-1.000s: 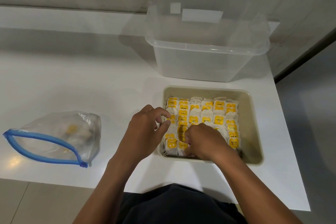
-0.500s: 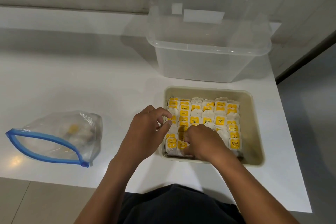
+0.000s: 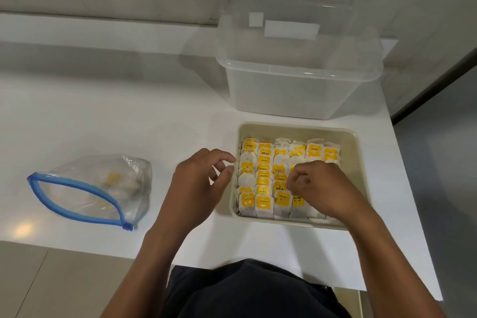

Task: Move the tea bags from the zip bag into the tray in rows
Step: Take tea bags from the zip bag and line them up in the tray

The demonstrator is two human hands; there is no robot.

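Since a second ago: right hand (image 3: pixel 318 186) shifted farther into tray (image 3: pixel 358 162), curled fingers among tea bags (image 3: pixel 264 178) — actual pinch unclear; left hand (image 3: pixel 200 183) beside tray, loosely curled, nothing held. Risk — knuckles toppling packed rows. Remaining bags in zip bag (image 3: pixel 90 188), left of tray.

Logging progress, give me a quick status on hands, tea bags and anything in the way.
Left hand loosely curled, empty, beside tray. Right hand curled over tea bags in tray, grip unclear. Zip bag holds a few. Nothing obstructing.
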